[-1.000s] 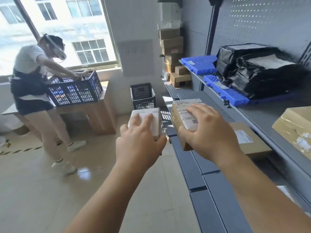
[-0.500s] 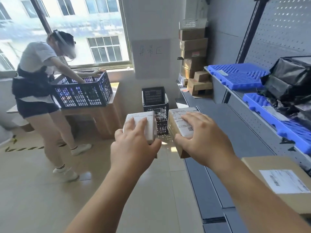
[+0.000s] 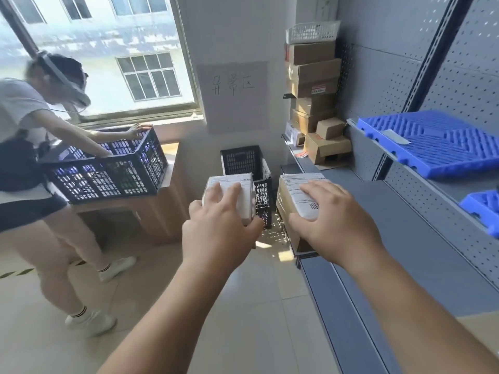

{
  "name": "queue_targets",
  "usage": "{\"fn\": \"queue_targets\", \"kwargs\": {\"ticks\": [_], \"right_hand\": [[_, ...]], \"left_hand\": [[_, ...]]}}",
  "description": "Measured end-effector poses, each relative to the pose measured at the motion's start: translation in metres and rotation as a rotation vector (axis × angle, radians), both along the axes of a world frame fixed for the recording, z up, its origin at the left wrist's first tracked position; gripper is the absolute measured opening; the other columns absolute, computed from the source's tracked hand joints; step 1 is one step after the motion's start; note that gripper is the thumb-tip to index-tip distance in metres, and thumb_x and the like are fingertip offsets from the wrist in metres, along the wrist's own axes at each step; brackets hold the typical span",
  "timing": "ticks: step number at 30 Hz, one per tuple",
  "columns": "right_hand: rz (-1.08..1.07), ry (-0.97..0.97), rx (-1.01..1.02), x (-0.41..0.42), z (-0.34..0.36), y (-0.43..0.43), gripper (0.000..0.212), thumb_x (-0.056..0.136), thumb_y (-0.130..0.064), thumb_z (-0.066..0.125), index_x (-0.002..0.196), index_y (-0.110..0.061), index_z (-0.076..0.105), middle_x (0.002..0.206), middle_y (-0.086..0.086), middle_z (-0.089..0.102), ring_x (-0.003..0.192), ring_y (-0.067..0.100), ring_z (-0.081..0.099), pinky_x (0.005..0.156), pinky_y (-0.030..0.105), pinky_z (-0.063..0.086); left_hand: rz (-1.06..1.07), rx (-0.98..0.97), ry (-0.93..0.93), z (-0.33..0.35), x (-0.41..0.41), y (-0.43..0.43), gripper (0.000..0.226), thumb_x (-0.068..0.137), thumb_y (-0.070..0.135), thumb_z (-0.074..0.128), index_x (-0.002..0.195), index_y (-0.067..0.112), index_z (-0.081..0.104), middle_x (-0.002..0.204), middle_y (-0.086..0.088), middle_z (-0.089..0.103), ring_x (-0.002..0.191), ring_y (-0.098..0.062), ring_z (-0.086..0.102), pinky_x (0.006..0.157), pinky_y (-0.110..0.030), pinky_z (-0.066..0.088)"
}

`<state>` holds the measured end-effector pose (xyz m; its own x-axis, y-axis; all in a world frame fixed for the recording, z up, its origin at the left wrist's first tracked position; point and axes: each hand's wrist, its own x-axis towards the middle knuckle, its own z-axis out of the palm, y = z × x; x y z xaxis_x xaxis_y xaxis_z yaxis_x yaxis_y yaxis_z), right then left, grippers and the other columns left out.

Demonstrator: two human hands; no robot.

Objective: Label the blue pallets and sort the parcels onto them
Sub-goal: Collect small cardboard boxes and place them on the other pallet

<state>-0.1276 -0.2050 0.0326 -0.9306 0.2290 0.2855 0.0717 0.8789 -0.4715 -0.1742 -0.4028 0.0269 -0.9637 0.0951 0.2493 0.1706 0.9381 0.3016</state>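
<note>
My left hand (image 3: 218, 228) grips a small white parcel (image 3: 240, 190) with a printed label on top, held over the floor. A brown cardboard parcel (image 3: 286, 203) with a white shipping label is held in my right hand (image 3: 334, 222), at the front edge of the grey shelf (image 3: 391, 238). One blue pallet (image 3: 432, 141) lies on the upper shelf at right, with a small paper slip on it. A second blue pallet (image 3: 483, 209) shows only its corner at the right edge.
A stack of cardboard boxes (image 3: 313, 103) fills the far end of the shelf, topped by a white basket (image 3: 313, 32). A black crate (image 3: 248, 168) stands on the floor ahead. At left a person (image 3: 29, 147) handles a dark crate (image 3: 113, 166) on a wooden table.
My view has swung left along the shelf with both parcels held. The black bags and the parcel on the lower shelf have left the frame; the boxes at the far end are closer.
</note>
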Motion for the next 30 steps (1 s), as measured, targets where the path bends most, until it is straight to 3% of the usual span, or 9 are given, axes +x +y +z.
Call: {"fn": "queue_targets", "kwargs": {"ticks": [16,26,30], "right_hand": [[0.077,0.064,0.015,-0.231,0.011,0.103,0.066,0.083,-0.051,0.062,0.144,-0.028,0.054,0.151,-0.008,0.05,0.141,0.013,0.038,0.109,0.04,0.04],[-0.022,0.095,0.065,-0.324,0.013,0.151,0.065,0.082,-0.051,0.061,0.142,-0.026,0.057,0.149,-0.007,0.052,0.141,0.014,0.038,0.104,0.038,0.044],[-0.127,0.108,0.083,-0.357,0.018,0.17,0.067,0.081,-0.051,0.059,0.141,-0.023,0.058,0.149,-0.005,0.054,0.141,0.017,0.041,0.106,0.039,0.043]], "left_hand": [[0.028,0.015,0.026,0.015,-0.217,0.104,0.073,0.082,0.068,0.048,0.15,0.046,0.03,0.164,0.005,0.029,0.136,-0.035,0.04,0.101,-0.047,0.043],[-0.093,0.048,0.06,0.008,-0.334,0.165,0.061,0.08,0.069,0.05,0.135,0.051,0.032,0.157,0.008,0.035,0.127,-0.035,0.043,0.089,-0.046,0.046],[-0.211,0.057,0.062,0.009,-0.389,0.195,0.053,0.081,0.067,0.051,0.128,0.051,0.032,0.152,0.008,0.039,0.122,-0.035,0.046,0.079,-0.042,0.039]]}}
